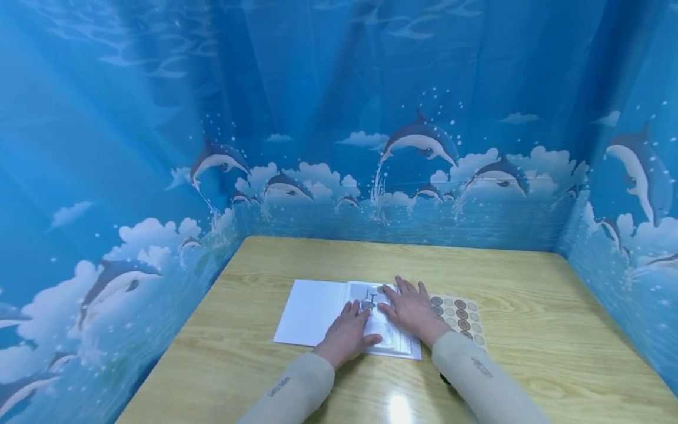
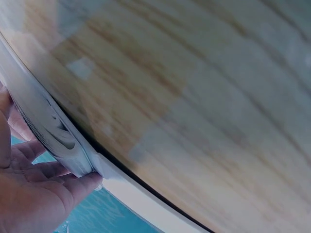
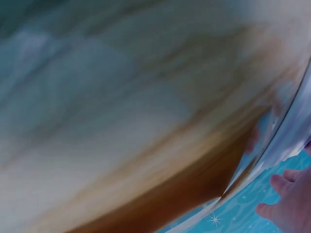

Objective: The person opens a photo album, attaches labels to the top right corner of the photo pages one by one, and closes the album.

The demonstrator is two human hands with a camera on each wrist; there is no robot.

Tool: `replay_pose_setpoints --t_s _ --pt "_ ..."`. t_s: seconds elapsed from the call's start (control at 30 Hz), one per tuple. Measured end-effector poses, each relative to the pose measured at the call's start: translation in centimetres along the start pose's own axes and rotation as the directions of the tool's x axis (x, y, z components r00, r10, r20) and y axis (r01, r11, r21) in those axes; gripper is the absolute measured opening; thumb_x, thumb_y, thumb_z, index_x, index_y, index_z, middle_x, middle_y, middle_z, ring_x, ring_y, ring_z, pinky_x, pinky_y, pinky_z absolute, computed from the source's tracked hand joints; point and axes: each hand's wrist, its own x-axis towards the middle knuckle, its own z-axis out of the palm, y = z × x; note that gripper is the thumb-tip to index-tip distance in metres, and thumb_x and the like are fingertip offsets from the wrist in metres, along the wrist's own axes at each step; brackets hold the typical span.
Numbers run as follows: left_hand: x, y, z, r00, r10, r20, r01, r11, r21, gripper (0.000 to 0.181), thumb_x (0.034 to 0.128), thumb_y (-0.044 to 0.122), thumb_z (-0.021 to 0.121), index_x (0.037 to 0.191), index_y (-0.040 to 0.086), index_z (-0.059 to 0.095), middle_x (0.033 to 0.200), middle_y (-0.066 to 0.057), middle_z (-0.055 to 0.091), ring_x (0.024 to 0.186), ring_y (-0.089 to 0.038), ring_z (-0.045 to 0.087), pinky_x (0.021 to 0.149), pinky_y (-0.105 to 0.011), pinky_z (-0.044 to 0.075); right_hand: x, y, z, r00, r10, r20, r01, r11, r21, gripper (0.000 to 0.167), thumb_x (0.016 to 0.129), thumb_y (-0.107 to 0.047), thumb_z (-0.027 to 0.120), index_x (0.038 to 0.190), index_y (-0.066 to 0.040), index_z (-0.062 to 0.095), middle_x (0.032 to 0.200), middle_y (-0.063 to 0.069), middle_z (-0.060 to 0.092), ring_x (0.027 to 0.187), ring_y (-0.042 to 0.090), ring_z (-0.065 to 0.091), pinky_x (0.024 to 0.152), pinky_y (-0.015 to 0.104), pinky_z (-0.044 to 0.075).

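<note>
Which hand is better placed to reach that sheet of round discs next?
Probably the right hand: it lies over the right side of the open album, beside the sheet of round discs. The left hand rests farther from that sheet.

The lettering (image 1: 279, 386) on both sleeves (image 1: 304, 380) is too small to read.

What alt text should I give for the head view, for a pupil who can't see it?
A person's left grip and right grip, both bare hands, rest on an open white book on a wooden table. To its right, a pale sheet of round discs lies partly hidden by the right sleeve; a blue dolphin-print backdrop hangs behind.
</note>
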Motion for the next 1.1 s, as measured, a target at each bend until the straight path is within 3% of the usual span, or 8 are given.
replay_pose_setpoints --t_s 0.3,0.6,0.87,1.1 --pt "0.1 0.1 -0.2 1.0 0.005 -0.01 -0.005 1.0 0.011 0.071 0.0928 0.051 0.063 0.145 0.004 0.049 0.152 -0.025 0.037 0.141 -0.041 0.034 0.112 -0.05 0.036 0.6 -0.1 0.1 0.999 0.01 0.033 -0.01 1.0 0.003 0.062 0.102 -0.057 0.038 0.153 -0.022 0.04 0.159 0.023 0.025 0.143 0.041 0.03 0.115 0.066 0.014" --pt "0.1 0.0 -0.1 1.0 0.013 -0.012 -0.013 1.0 0.004 0.072 0.0927 0.05 0.064 0.145 0.003 0.048 0.152 -0.025 0.037 0.141 -0.042 0.034 0.112 -0.051 0.035 0.5 -1.3 -0.3 0.998 0.049 0.034 -0.052 0.994 0.093 0.063 0.102 -0.057 0.038 0.152 -0.018 0.042 0.159 0.024 0.025 0.144 0.042 0.028 0.115 0.067 0.012" --pt "-0.1 0.1 -0.2 1.0 -0.003 -0.006 0.003 1.0 -0.007 0.074 0.0926 0.05 0.063 0.148 0.005 0.044 0.153 -0.025 0.035 0.142 -0.041 0.032 0.112 -0.052 0.035 0.4 -2.0 0.1 0.999 0.01 0.035 -0.01 1.0 -0.015 0.067 0.1 -0.064 0.032 0.153 -0.023 0.04 0.159 0.023 0.024 0.144 0.042 0.027 0.114 0.068 0.015" --pt "-0.1 0.1 -0.3 1.0 0.006 -0.002 -0.006 1.0 0.006 0.072 0.093 0.051 0.062 0.146 0.005 0.047 0.153 -0.024 0.036 0.142 -0.041 0.033 0.112 -0.051 0.035 -0.3 -1.8 0.0 1.0 -0.023 0.007 0.023 0.999 -0.028 0.068 0.1 -0.064 0.033 0.153 -0.022 0.04 0.16 0.022 0.021 0.145 0.042 0.023 0.113 0.069 0.014"
